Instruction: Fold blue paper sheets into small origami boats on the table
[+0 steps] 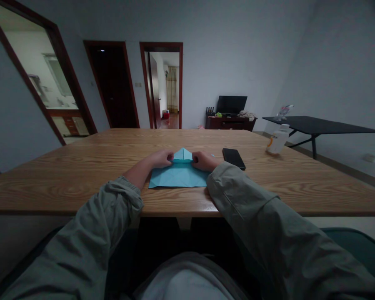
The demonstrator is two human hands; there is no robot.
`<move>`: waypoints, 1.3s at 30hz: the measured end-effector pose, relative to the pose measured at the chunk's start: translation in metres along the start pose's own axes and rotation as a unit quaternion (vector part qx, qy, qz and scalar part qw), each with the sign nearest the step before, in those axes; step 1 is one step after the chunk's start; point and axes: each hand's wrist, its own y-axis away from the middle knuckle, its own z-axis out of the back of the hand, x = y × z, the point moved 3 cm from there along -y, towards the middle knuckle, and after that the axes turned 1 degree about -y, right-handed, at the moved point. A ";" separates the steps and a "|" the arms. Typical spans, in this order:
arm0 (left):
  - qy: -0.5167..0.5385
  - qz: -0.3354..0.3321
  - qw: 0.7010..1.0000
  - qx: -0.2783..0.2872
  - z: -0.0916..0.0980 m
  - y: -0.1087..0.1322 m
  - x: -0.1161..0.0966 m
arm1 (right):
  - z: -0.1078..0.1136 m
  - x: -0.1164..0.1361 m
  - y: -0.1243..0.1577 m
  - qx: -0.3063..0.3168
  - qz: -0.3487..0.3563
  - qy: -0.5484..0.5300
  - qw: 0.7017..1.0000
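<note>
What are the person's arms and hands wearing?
Loose, wrinkled grey-green sleeves! The left sleeve is bunched up, leaving some forearm bare; the right sleeve reaches about to the wrist. The left hand and right hand have no gloves.

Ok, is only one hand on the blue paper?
No, the left hand and right hand both grip the blue paper, either side of its folded peak.

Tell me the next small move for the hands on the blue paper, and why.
Probably press the crosswise fold flat from end to end: the left hand and right hand pinch the blue paper at either end of it, just below the pointed top, and it seems slightly raised.
</note>
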 end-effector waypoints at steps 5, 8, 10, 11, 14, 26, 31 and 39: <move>-0.070 0.001 0.994 -0.090 0.011 0.003 -0.009 | 0.002 -0.001 -0.001 -0.035 0.007 0.022 0.999; -0.124 0.013 0.984 -0.129 0.018 0.004 -0.013 | 0.004 -0.002 -0.003 -0.069 -0.004 0.031 0.997; -0.154 0.021 0.978 -0.139 0.019 0.004 -0.015 | 0.005 -0.003 -0.004 -0.085 -0.016 0.033 0.996; -0.166 0.024 0.975 -0.143 0.020 0.004 -0.015 | 0.006 -0.004 -0.005 -0.090 -0.022 0.033 0.995; -0.195 0.039 0.969 -0.147 0.020 0.003 -0.015 | 0.006 -0.005 -0.006 -0.089 -0.037 0.039 0.995; -0.185 0.018 0.972 -0.146 0.016 0.005 -0.012 | -0.002 -0.013 -0.003 -0.033 -0.079 0.011 0.996; -0.197 -0.002 0.971 -0.135 0.012 0.002 -0.010 | -0.005 -0.015 -0.005 -0.033 -0.068 0.001 0.997; -0.224 0.081 0.971 -0.018 -0.001 -0.002 0.019 | -0.005 -0.015 -0.006 -0.019 -0.055 -0.032 0.998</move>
